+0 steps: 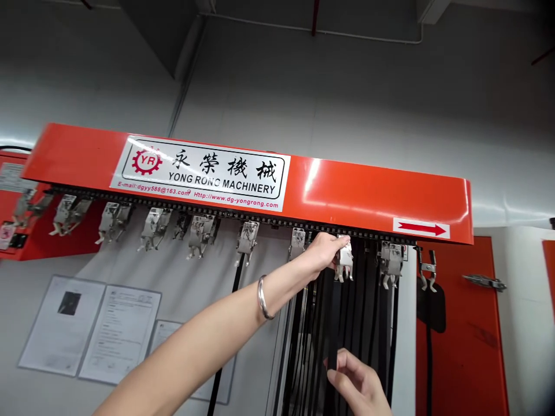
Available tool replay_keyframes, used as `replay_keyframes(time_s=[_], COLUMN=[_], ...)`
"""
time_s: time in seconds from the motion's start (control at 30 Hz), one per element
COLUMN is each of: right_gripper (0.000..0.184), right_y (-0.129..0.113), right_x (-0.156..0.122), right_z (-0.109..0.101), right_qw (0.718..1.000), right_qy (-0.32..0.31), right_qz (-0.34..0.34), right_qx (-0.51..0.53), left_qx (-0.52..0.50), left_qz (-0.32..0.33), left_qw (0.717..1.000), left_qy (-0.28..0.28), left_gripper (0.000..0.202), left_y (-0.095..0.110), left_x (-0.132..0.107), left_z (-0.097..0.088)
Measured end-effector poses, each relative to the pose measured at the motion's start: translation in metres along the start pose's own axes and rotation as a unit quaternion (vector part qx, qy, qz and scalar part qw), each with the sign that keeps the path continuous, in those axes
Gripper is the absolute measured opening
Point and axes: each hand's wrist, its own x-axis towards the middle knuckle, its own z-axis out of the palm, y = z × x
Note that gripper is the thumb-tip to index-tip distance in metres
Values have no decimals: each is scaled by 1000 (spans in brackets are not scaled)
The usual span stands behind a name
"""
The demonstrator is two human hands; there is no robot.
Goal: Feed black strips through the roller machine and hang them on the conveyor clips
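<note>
Right hand (pixel 358 381): lowest, nearest the lens — fingers pinched on a black strap (pixel 332 323).
Left hand (pixel 325 249): raised, squeezing a metal clip (pixel 344 263) under the orange rail (pixel 303 190).
Strap position: hanging beneath that clip.
Care: probably best kept straight — fingertips clear of the clip's prongs.

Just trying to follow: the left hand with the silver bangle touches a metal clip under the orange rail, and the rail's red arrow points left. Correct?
No. The head view shows the red arrow pointing right, not left. The left hand with the silver bangle does touch a metal clip under the orange rail.
</note>
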Motion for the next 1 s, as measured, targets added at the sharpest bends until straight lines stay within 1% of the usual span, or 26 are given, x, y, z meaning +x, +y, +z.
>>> replay_keyframes(time_s=[0.1,0.2,0.37,0.47,0.53,0.6,0.63,0.73,0.8,0.87,0.93,1.0], right_gripper=[31,29,31,32,33,35,35,34,33,34,34,35], right_y=[-3,-9,-21,-23,-23,-23,-23,-25,-26,-26,-25,-25], right_x=[11,20,24,24,25,26,26,25,24,23,24,23], right_z=[-7,-13,-13,-12,-12,-13,-14,-18,-20,-22,-22,-21], right_qw=[1000,1000,1000,1000,1000,1000,1000,1000,1000,1000,1000,999], right_qy=[-11,-21,-12,-8,1,11,13,0,-7,-5,8,22], right_qz=[-24,-23,-14,-12,-11,-9,-8,-4,-1,3,7,19], right_qx=[-3,-4,7,2,-5,-9,-10,-16,-24,-29,-29,-30], left_qx=[-7,-18,-22,-13,-12,5,19,61,75,78,66,50], left_qz=[-2,-7,-15,-15,-8,9,17,22,37,66,85,88], left_qw=[1000,1000,1000,1000,1000,1000,1000,996,992,989,987,987], left_qy=[-7,-17,-14,-12,-15,-8,5,66,94,106,116,123], left_gripper=[34,35,35,38,39,38,39,50,41,30,24,24], left_y=[0,-1,1,3,0,-8,-14,-37,-52,-62,-68,-71], left_x=[0,0,-4,-8,-13,-22,-27,-41,-45,-44,-40,-37], left_z=[0,-1,0,2,3,4,4,7,10,15,20,23])
